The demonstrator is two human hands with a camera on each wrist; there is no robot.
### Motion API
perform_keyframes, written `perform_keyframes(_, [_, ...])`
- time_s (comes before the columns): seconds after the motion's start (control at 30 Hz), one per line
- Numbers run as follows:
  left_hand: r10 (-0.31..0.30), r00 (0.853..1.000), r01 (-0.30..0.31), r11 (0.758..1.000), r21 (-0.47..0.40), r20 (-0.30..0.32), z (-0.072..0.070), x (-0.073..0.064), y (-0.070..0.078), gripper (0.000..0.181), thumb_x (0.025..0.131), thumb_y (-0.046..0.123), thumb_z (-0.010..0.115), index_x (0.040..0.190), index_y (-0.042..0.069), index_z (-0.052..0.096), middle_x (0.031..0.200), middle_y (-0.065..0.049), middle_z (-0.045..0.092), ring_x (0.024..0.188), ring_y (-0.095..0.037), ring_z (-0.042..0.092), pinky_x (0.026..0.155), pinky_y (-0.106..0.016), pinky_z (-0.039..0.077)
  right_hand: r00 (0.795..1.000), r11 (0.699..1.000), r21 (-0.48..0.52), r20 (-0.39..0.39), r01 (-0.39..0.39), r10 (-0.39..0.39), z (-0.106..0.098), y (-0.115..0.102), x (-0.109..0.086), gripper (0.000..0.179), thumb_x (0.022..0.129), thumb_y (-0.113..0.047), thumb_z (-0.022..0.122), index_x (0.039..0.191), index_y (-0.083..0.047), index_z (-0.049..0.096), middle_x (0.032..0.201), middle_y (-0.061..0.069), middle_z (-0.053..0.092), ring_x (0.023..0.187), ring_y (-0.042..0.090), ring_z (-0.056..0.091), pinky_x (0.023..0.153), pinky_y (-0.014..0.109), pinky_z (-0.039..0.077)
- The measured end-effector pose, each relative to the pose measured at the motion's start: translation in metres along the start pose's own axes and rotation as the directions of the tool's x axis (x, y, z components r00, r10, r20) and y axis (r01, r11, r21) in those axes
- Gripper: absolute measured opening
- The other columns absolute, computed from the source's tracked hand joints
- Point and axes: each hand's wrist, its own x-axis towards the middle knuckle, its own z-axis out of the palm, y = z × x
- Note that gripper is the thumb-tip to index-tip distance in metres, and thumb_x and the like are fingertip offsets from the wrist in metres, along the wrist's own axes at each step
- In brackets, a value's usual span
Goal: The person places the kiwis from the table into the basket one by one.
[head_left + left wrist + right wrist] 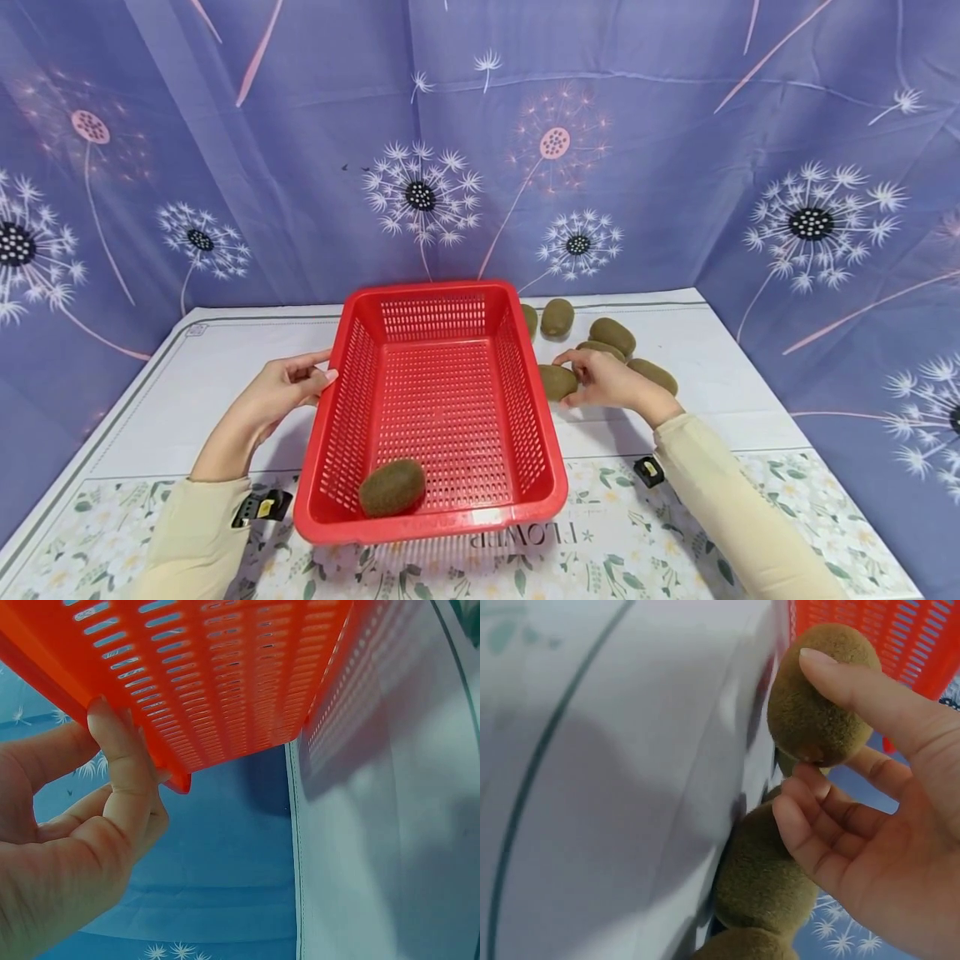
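Observation:
A red plastic basket with slotted walls is in the middle of the head view, a brown kiwi lying in its near left corner. My left hand pinches the basket's left rim between thumb and fingers; the left wrist view shows the thumb against the rim. To the right of the basket, my right hand grips a second kiwi, close beside the basket's wall. In the right wrist view this kiwi sits between thumb and fingers, with another kiwi just below the curled fingertips.
Several loose kiwis lie on the white tablecloth right of the basket, among them one at the back and one farther right. A purple curtain with dandelion prints stands behind and at both sides. Floral print covers the table's near part.

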Motion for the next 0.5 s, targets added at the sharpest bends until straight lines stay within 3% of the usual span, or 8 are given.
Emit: perform_keyframes(0.5, [-0.028, 1.0, 0.028, 0.999, 0.028, -0.01, -0.002, 0.0, 0.0, 0.059, 0.099, 0.02, 0.056, 0.147, -0.004, 0.033, 0.091, -0.009, 0.06, 0.077, -0.017, 0.066, 0.077, -0.029, 0.055, 0.997, 0.999, 0.025, -0.063, -0.039, 0.041, -0.034, -0.009, 0.01, 0.051, 0.074, -0.015, 0.084, 0.117, -0.003, 0.061, 0.07, 0.004, 0.052, 0.061, 0.013, 0.044, 0.06, 0.027, 0.039])
